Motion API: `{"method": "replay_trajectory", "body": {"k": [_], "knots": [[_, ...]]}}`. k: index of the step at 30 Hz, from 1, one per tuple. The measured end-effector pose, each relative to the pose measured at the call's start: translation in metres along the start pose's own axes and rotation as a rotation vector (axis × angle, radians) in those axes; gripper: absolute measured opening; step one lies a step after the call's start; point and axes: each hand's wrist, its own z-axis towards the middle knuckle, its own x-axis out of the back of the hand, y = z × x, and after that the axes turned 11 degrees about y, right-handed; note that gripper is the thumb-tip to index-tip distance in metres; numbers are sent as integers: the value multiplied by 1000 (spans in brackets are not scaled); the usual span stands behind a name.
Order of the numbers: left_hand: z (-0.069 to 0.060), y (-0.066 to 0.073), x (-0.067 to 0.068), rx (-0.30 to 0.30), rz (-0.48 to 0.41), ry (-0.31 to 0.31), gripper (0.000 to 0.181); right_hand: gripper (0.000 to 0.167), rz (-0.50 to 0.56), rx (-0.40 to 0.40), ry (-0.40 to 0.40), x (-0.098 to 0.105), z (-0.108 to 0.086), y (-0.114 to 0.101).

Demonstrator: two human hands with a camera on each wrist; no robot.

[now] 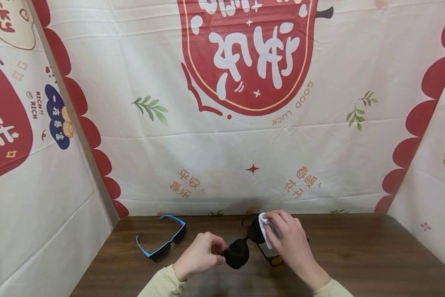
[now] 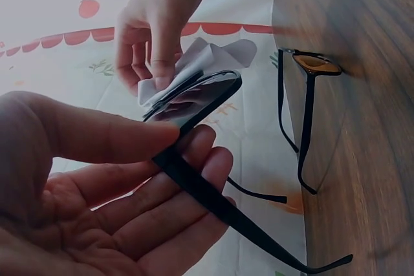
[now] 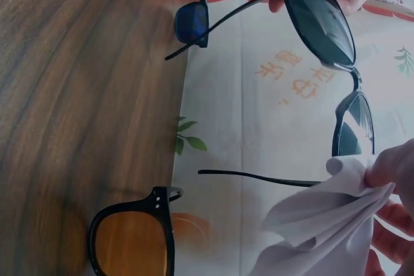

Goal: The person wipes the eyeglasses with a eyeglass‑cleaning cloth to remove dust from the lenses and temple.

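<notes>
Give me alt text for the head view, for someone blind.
A person's left hand holds black sunglasses while the right hand holds a white cloth against one lens. Blue-framed sunglasses lie to the left on a brown table; amber-lensed glasses are partly hidden by the right hand.

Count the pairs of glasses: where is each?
3: blue-and-black sunglasses, at left on the brown wood-grain table; black sunglasses with dark lenses, in the left grip; black-framed, orange-lensed glasses on the table, partly hidden by the right grip in the head view.
</notes>
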Motion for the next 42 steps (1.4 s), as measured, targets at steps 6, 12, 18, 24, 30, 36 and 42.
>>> {"method": "replay_trajectory", "body": {"k": [6,12,18,24,30,36,42], "knots": [[1,1,0,-17,9,42,16,27,41,74,7,-4,3,-6],[2,2,2,-19,14,77,15,31,81,154,-27,-7,-1,-13],[1,1,3,-5,-3,69,17,29,62,141,-19,-6,-3,-12],[2,0,4,-30,8,54,17,26,-4,40,5,-4,-3,-3],[2,1,3,-30,1,27,16,25,-29,-35,21,-3,4,2],[1,1,-1,-40,-9,13,16,26,-13,-48,17,-5,6,-1],[2,1,-1,-55,2,26,16,27,43,66,3,-9,5,-12]]}}
